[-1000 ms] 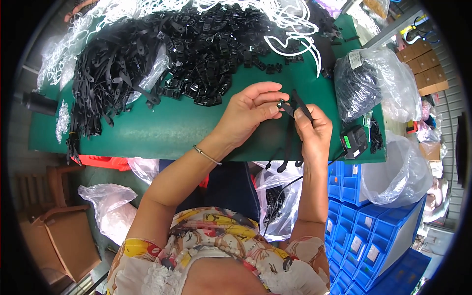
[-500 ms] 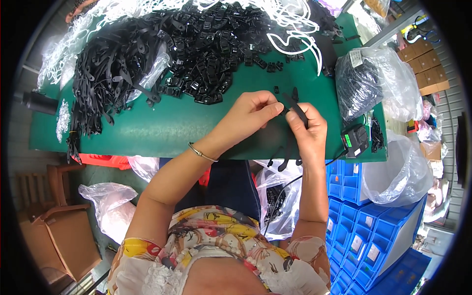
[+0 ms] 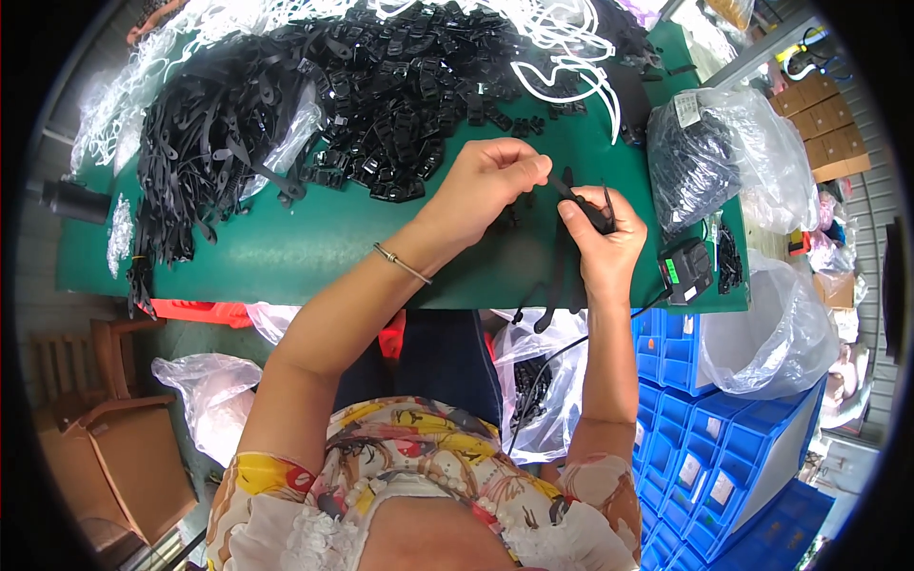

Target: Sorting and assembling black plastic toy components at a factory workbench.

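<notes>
Above the green table (image 3: 314, 252), my left hand (image 3: 490, 186) is closed, thumb and forefinger pinched at the end of a black strap (image 3: 594, 217). My right hand (image 3: 609, 243) is closed around the same strap, which runs between the two hands. What small part, if any, sits inside the left pinch is hidden by the fingers. Another black strap (image 3: 557, 285) hangs over the table's near edge, just below my hands. Beyond the left hand lies a heap of black plastic buckles (image 3: 395, 105).
A pile of black straps (image 3: 214, 143) covers the table's left side. White cords (image 3: 571, 71) lie at the back. To the right are a clear bag of dark parts (image 3: 700, 162) and a small black device (image 3: 687, 271) with a cable. Blue bins (image 3: 705, 438) are stacked lower right.
My left hand has moved up and away from me, still pinched. My right hand has shifted slightly right with the strap, and the gap between the hands has widened.
</notes>
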`<state>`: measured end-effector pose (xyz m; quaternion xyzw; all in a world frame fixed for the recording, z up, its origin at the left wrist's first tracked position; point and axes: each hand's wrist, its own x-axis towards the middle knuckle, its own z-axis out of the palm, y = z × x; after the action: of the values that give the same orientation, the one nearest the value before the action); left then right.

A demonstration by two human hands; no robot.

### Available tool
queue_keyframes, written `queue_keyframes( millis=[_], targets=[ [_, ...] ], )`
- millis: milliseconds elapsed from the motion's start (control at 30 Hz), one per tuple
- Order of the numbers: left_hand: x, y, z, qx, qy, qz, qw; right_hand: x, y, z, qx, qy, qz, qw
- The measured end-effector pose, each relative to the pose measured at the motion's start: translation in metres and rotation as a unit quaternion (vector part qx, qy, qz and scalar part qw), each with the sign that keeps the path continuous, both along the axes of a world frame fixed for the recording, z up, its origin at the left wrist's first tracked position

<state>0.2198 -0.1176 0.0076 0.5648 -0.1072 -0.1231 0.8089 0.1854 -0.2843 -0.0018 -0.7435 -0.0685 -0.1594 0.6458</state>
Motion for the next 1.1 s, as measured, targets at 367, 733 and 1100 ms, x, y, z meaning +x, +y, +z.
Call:
queue_keyframes(
  millis=[367,733,1100],
  targets=[
    [0.029,-0.001,-0.013,0.263,-0.197,0.045,0.943,0.030,-0.019,-0.008,0.037,0.102,-0.011,0.994],
    [0.022,-0.001,-0.025,0.419,-0.365,0.061,0.829,0.051,-0.018,-0.021,-0.132,-0.095,-0.102,0.981],
    [0.027,0.011,-0.018,-0.118,0.071,-0.100,0.985,0.035,-0.012,-0.006,-0.009,-0.095,0.018,0.995]
  ],
)
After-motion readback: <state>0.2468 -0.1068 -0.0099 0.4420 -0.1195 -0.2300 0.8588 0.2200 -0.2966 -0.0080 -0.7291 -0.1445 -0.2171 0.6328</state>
